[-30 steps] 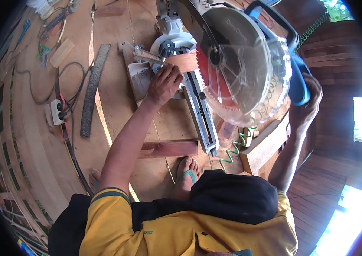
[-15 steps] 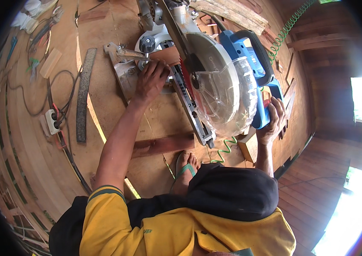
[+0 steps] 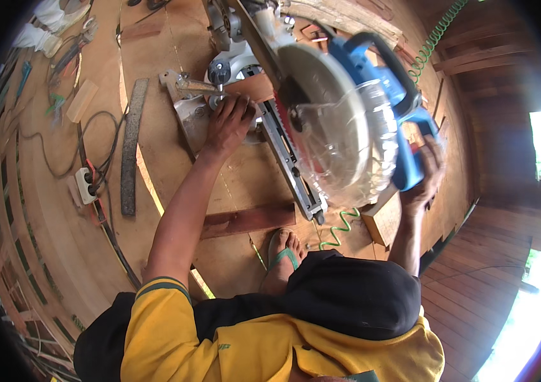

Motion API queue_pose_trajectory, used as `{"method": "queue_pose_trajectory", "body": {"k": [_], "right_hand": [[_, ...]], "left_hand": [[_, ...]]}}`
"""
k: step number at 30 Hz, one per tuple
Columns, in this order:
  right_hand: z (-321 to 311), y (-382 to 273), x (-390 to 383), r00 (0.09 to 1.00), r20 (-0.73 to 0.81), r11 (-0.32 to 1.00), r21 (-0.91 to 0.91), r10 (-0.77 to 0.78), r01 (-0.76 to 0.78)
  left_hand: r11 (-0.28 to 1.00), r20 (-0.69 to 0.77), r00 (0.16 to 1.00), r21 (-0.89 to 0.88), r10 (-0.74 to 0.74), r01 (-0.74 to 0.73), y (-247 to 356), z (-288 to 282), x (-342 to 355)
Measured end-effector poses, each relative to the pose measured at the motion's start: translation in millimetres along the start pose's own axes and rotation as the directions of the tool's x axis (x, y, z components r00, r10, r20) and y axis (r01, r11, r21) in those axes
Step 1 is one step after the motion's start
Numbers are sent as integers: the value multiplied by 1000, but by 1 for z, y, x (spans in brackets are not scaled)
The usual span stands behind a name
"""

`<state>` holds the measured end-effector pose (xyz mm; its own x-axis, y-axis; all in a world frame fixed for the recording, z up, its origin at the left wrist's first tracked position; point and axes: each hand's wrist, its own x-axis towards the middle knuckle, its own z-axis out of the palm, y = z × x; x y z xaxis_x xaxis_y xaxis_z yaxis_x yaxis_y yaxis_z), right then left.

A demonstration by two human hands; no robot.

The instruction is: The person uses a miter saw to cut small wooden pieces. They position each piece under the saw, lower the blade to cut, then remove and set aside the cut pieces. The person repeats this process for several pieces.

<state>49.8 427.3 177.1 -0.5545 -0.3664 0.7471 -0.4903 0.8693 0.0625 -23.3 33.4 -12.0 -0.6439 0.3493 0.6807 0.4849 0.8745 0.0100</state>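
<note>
A mitre saw stands on the wooden floor, its blue motor housing and handle (image 3: pixel 409 169) to the right. My right hand (image 3: pixel 429 170) is closed around that handle. A pale guard with a clear plastic cover (image 3: pixel 347 146) hides most of the red-edged blade. A short reddish-brown piece of wood (image 3: pixel 254 86) lies on the saw's base, against the clamp with the black knob (image 3: pixel 219 71). The fingers of my left hand (image 3: pixel 229 124) bend over its near edge and press it, left of the blade; their tips are partly hidden.
A dark red board (image 3: pixel 248 219) lies before my sandalled foot (image 3: pixel 283 251). Left are a grey-black strip (image 3: pixel 132 146), a white power socket (image 3: pixel 84 184) with cables and a pale wood block (image 3: pixel 82 100). Green coiled hose (image 3: pixel 433 48) hangs at far right; a wooden block (image 3: pixel 383 219) sits below the saw.
The saw head has shifted up and to the right with my right hand on its handle, and is blurred by motion. My left hand stays on the piece of wood. The whole view has shifted slightly.
</note>
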Motion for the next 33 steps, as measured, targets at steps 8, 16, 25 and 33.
{"method": "queue_pose_trajectory", "body": {"k": [8,16,25,33], "right_hand": [[-31,22,189,955,-292,990,-102,61,-95],[-13,28,218,998,-55,999,36,38,-37],[124,-51,78,988,94,947,287,119,-141],[225,-73,45,925,299,860,379,237,-343]], "left_hand": [[1000,54,999,-2,-2,2,-2,-1,6],[986,-47,988,73,-146,149,22,5,13],[954,-47,954,34,-295,297,31,9,10],[955,-21,956,59,-292,292,27,15,5]]}}
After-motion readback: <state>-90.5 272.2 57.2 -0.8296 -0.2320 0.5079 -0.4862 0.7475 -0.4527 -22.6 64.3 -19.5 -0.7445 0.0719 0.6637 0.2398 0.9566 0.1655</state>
